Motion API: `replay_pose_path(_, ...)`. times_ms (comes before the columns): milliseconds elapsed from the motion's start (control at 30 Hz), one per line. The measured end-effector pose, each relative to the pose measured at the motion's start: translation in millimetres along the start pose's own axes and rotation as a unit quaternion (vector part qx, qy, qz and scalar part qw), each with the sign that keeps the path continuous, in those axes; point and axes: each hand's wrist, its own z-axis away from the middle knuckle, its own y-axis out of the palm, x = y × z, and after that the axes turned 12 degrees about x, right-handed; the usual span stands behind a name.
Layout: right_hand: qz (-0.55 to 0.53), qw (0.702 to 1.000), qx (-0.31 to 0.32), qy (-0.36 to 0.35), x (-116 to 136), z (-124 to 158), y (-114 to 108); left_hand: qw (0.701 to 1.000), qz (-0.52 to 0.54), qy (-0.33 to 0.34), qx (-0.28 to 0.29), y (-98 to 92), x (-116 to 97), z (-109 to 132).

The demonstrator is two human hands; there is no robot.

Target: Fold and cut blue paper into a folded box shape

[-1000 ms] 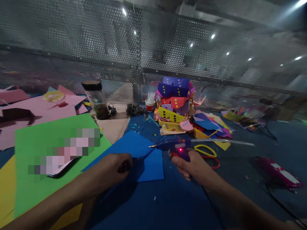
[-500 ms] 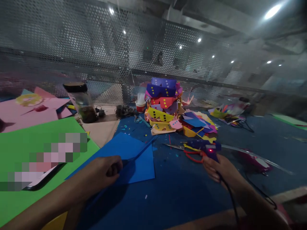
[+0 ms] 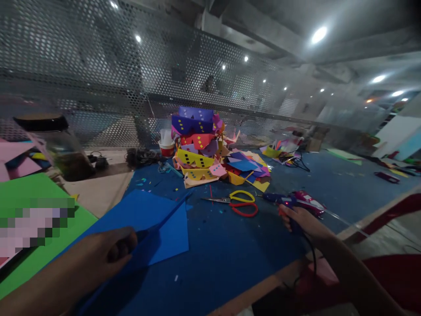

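My left hand is closed around a narrow blue paper strip, whose far end points up and away. Beneath the strip lies a larger blue paper sheet. My right hand grips a dark blue hot glue gun with a red light on its body. The gun's nozzle points left, and a long clear glue stick runs out behind it. Scissors with one yellow and one red handle loop lie on the table, left of the nozzle and apart from it.
A stack of colourful paper pieces stands at the back, a white and red cup beside it. Left are a dark-lidded jar and green paper. A shiny magenta object lies behind the glue gun. Perforated metal panels stand behind.
The view has turned right, so the table's things sit further left. My right hand and the glue gun have moved right, away from the scissors. My left hand still holds the strip.
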Motion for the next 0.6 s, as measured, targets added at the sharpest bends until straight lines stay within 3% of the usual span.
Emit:
replay_pose_path(333,0.088,0.987,0.105,0.082,15,-20,-24,0.997,-0.001,0.037,-0.066,13.6,16,-5)
replay_pose_path(400,0.112,0.982,0.125,0.089,20,-24,-25,0.998,0.000,0.036,-0.057,14.1,18,-6)
replay_pose_path(600,0.151,0.966,0.136,0.161,32,-40,-35,0.997,-0.007,0.028,-0.066,15.2,22,-9)
